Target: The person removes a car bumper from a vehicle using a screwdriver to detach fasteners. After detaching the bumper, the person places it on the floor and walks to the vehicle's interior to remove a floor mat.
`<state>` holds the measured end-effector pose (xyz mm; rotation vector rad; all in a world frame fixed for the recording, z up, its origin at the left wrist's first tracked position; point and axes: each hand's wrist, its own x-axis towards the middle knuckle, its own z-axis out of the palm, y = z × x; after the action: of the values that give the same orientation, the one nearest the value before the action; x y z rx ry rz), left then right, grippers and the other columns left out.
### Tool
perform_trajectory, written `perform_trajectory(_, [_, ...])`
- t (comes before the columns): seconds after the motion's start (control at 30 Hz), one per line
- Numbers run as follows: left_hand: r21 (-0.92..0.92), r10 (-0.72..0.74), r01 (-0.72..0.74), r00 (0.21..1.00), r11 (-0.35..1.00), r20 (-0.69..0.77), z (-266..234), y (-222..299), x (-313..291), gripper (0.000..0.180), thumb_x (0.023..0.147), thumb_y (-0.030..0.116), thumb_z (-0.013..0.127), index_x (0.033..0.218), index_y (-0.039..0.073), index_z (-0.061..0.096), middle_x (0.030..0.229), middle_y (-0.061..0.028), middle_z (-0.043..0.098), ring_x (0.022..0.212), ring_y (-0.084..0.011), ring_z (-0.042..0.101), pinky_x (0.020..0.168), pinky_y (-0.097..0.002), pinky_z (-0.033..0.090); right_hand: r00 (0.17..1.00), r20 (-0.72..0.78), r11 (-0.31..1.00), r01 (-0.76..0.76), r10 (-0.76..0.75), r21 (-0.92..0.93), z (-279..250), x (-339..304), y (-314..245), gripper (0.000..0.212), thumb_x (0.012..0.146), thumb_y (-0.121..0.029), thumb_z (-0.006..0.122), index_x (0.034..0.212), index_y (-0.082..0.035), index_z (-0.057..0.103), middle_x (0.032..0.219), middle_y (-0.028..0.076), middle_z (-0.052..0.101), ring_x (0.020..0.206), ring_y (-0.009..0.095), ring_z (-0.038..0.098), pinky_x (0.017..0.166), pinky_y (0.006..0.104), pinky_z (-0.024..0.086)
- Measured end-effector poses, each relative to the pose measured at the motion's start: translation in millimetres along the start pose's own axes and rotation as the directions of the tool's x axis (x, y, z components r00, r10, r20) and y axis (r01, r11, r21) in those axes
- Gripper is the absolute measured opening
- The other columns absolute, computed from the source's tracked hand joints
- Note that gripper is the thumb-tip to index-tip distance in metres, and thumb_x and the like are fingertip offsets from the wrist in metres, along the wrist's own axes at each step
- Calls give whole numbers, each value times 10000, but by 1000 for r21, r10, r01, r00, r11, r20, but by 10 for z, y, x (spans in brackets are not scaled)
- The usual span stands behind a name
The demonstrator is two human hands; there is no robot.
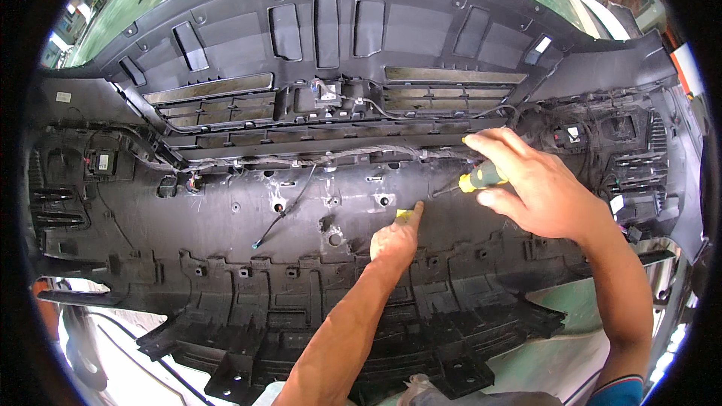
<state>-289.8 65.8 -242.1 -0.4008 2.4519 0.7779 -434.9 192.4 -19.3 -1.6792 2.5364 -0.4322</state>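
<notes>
A large black plastic car bumper [218, 222] lies inner side up in front of me. My right hand [541, 184] holds a screwdriver [483, 177] with a yellow and dark handle between thumb and fingers. Its thin shaft slants left and down toward the bumper's inner face. Another bit of yellow shows by my right index fingertip, too small to name. My left hand [395, 242] rests on the bumper, its index finger stretched out against the surface. The other fingers are curled, and a small yellow piece [404, 216] shows beside them, seemingly gripped; its kind is unclear.
A wiring harness [361, 155] runs across the bumper above my hands, with a loose cable [284, 209] hanging from it at left. Black modules sit at the left [101, 162], top centre [329, 95] and right [571, 135]. Grille openings [218, 110] lie farther up.
</notes>
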Motion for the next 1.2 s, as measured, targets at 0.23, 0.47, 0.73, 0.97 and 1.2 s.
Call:
perform_trajectory(0.23, [-19, 10, -9, 999, 1000, 36, -14, -49, -29, 818, 954, 25, 524, 1657, 291, 202, 1371, -197, 623, 1106, -351, 716, 917, -455, 595, 940, 275, 941, -109, 203, -322, -7, -2, -53, 367, 884, -202, 743, 1217, -80, 645, 1095, 108, 613, 816, 338, 682, 671, 445, 535])
perform_trajectory(0.47, [-31, 14, -13, 1000, 999, 10, 46, -80, -13, 808, 962, 37, 518, 1656, 303, 201, 1359, -184, 636, 1100, -344, 719, 917, -453, 594, 975, 222, 966, 67, -10, -250, -15, 14, -120, 266, 928, -332, 727, 1050, -107, 655, 1062, 89, 653, 709, 330, 687, 586, 473, 523])
perform_trajectory(0.73, [-30, 10, -9, 1000, 1000, 24, 64, -100, -35, 798, 967, 41, 513, 1654, 310, 208, 1367, -186, 630, 1092, -343, 720, 913, -449, 594, 989, 139, 996, 62, -52, -70, -37, 71, -187, 281, 932, -363, 712, 1048, -112, 663, 930, 101, 669, 713, 362, 685, 628, 493, 533])
perform_trajectory(0.97, [-41, 16, -15, 999, 999, 36, 64, -111, -53, 794, 975, 44, 506, 1654, 321, 203, 1354, -208, 630, 1098, -344, 717, 916, -445, 591, 956, 270, 986, -81, 118, -147, -123, 116, -246, 280, 942, -312, 702, 1102, -84, 680, 1115, 108, 659, 886, 332, 708, 693, 459, 556])
perform_trajectory(1.2, [-23, 18, -17, 1000, 1000, 17, 107, -108, -19, 762, 994, 70, 480, 1656, 315, 192, 1356, -196, 646, 1082, -334, 729, 903, -442, 600, 940, 302, 935, -45, 159, -352, -81, 64, -170, 207, 887, -216, 746, 1044, -97, 681, 973, 76, 613, 827, 319, 691, 639, 447, 535])
